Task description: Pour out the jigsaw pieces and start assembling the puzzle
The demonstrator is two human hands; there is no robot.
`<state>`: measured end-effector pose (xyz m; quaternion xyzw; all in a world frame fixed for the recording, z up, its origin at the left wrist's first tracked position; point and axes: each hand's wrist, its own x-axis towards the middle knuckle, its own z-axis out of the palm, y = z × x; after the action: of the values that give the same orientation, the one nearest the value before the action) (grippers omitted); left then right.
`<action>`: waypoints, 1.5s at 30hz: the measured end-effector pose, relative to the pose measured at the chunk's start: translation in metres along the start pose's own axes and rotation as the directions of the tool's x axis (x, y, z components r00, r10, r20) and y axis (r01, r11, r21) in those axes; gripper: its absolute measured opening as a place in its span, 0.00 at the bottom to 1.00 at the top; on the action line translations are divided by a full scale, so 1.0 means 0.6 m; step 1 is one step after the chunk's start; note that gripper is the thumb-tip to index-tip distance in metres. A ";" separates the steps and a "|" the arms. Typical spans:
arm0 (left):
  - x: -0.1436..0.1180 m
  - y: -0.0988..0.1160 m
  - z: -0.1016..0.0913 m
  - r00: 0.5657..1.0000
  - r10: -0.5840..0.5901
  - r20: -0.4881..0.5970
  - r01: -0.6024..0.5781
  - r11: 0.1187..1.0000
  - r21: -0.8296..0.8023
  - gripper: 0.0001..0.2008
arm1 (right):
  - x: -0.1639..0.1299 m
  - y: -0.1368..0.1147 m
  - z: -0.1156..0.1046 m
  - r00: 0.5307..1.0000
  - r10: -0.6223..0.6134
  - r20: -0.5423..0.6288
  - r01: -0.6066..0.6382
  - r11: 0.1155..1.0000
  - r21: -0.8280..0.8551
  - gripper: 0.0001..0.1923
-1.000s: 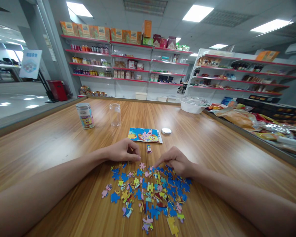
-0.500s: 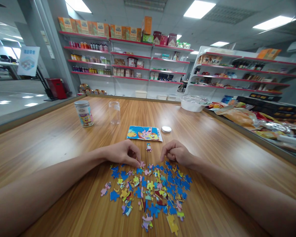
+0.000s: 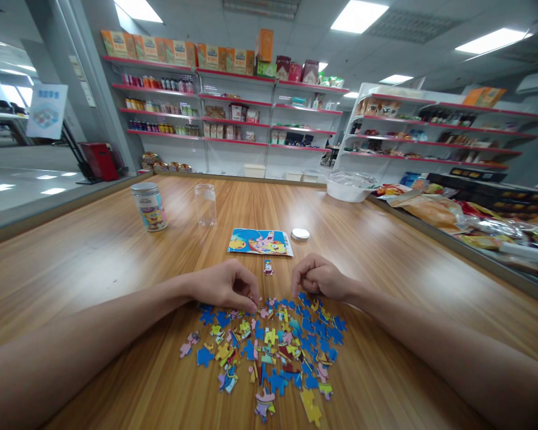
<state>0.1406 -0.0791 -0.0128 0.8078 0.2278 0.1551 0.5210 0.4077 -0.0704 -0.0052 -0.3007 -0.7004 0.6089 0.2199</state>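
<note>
A pile of loose, colourful puzzle pieces (image 3: 273,349) lies on the wooden table (image 3: 94,257) in front of me. My left hand (image 3: 226,286) rests at the pile's far left edge, its gathered fingertips touching pieces there. My right hand (image 3: 320,278) hovers at the far right edge with its fingers curled in; whether a piece is inside is hidden. One small piece (image 3: 268,267) lies apart between the hands. Beyond it lies the picture card (image 3: 260,242), with a round white lid (image 3: 300,234) beside it.
A printed tin (image 3: 148,206) and a clear empty jar (image 3: 205,204) stand at the far left of the table. A white bowl (image 3: 348,189) and snack bags (image 3: 434,209) line the right side. Stocked store shelves (image 3: 233,107) fill the back wall.
My right hand lifted its fingertips off the pile and curled shut. My left hand slid nearer, onto the pile's edge. The view tilted slightly.
</note>
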 end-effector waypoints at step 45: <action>-0.001 0.010 -0.009 0.998 -0.011 0.058 0.011 1.000 0.002 0.11 | -0.040 -0.043 0.129 0.820 -0.379 0.429 0.573 0.535 -0.621 0.29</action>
<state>0.1384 -0.0774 -0.0051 0.8112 0.2174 0.1286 0.5274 0.3690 -0.1448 0.0091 -0.0818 -0.9584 0.2267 0.1530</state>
